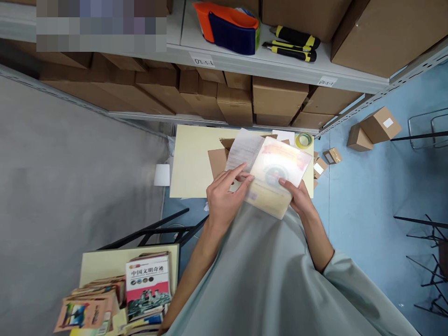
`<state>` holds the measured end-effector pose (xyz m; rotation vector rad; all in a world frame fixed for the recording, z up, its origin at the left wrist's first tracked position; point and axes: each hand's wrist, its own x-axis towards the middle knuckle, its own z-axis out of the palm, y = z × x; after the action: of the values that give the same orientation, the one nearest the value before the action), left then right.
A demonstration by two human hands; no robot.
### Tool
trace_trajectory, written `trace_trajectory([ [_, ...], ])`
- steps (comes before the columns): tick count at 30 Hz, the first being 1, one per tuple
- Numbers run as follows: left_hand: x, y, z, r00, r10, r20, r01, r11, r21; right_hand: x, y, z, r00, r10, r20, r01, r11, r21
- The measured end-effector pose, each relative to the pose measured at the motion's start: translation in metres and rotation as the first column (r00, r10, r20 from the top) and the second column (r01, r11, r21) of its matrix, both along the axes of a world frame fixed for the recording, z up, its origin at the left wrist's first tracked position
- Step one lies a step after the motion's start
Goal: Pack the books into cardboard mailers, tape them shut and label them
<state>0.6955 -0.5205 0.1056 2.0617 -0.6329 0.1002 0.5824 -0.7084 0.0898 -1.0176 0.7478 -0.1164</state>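
Over the cream rectangular table's near edge, the open, pale paper book, gripped by the right hand, is best leafed gently by the left hand, pinch unclear.

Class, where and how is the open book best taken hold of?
Probably grip the open book by its right edge, coming from the right, thumb above, fingers beneath: that half is thin and flat, and the right hand grips there, clear of the left hand.
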Motion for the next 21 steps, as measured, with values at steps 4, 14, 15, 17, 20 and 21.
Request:
trace_trajectory([
  [4,-0.002,0.0019,0.0002,1.0,0.002,-0.022,-0.002,1.0,0.014,-0.0004,0.0008,-0.0013,1.0,0.003,-0.001,-0.003,1.0,0.005],
  [14,-0.0026,-0.0015,-0.0052,0.982,0.04,-0.185,-0.036,0.999,0.024,0.0007,0.0006,-0.0008,1.0,0.007,-0.025,-0.006,1.0,0.029],
  [15,-0.0027,-0.0017,-0.0058,0.979,0.04,-0.201,-0.036,0.999,0.02,0.0002,0.0005,-0.0008,1.0,0.01,-0.025,-0.009,1.0,0.028],
  [17,-0.003,-0.0019,-0.007,0.973,0.044,-0.227,-0.041,0.999,0.017,-0.0005,0.0002,-0.0006,1.0,0.012,-0.025,-0.012,1.0,0.024],
  [20,-0.004,-0.0021,-0.0087,0.967,0.054,-0.248,-0.053,0.999,0.009,-0.0012,-0.0002,-0.0003,1.0,0.009,-0.02,-0.009,1.0,0.023],
  [21,-0.0043,-0.0022,-0.0092,0.967,0.057,-0.248,-0.059,0.998,0.0,-0.0014,-0.0003,-0.0003,1.0,0.008,-0.018,-0.008,1.0,0.024],
])
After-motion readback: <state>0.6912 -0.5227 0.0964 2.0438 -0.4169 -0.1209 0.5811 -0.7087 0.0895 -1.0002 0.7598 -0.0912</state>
